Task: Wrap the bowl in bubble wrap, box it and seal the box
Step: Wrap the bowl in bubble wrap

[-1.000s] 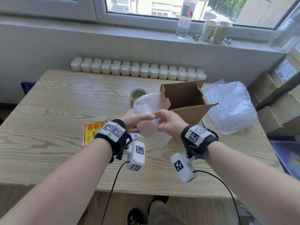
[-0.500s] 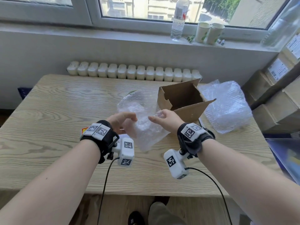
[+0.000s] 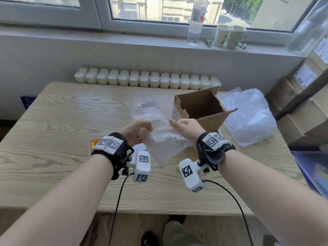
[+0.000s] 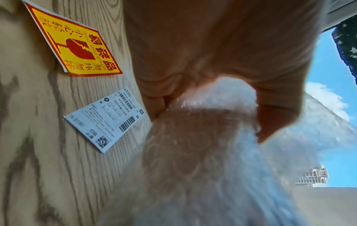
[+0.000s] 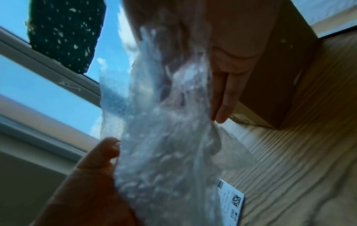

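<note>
Both hands' fingers (image 3: 147, 125) pinch a bubble wrap sheet (image 3: 159, 137) beside the open, seemingly empty box (image 3: 204, 107).

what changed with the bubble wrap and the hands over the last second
The bubble wrap sheet has been opened out: a second ago it was a narrow bunch between both hands, now it spreads wide, its far edge up beside the box. The left hand and right hand have drawn apart, each still gripping the sheet. The tape roll behind is now hidden. Box, spare wrap and labels look unmoved.
</note>
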The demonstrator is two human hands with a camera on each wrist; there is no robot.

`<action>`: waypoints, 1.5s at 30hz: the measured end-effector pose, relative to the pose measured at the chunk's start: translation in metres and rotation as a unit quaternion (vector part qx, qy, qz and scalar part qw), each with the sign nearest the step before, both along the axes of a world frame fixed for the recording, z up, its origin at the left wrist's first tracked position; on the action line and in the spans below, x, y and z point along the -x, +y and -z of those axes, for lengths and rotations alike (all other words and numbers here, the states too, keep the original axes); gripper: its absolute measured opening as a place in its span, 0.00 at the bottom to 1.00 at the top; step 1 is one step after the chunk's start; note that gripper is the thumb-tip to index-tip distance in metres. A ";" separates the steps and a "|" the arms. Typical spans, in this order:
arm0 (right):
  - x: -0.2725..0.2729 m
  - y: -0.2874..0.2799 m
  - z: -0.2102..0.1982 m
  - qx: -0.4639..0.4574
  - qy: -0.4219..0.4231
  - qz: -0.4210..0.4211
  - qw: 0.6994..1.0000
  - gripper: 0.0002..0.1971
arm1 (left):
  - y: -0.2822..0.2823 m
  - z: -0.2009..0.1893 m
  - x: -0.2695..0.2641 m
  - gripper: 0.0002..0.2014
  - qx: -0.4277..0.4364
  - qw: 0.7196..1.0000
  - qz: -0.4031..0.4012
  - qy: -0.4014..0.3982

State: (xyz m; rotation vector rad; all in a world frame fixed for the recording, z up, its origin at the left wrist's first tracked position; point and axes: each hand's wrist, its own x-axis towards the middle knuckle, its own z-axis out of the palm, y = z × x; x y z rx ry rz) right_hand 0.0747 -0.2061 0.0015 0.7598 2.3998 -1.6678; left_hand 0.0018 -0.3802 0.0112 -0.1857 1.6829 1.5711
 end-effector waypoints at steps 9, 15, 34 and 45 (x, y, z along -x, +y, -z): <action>-0.002 0.007 -0.007 0.172 -0.040 0.039 0.983 0.09 | 0.009 0.010 0.010 0.07 -0.024 0.995 -0.078 -0.056; -0.004 0.005 0.018 0.236 -0.034 0.125 0.963 0.04 | 0.014 0.032 0.002 0.10 -0.070 0.989 -0.068 -0.113; -0.028 0.031 0.094 -0.015 -0.133 0.014 0.991 0.16 | 0.014 0.117 -0.028 0.36 0.170 0.983 0.063 -0.025; -0.033 0.036 0.099 0.102 -0.202 0.111 0.968 0.27 | 0.030 0.100 0.006 0.16 0.231 0.934 0.174 0.212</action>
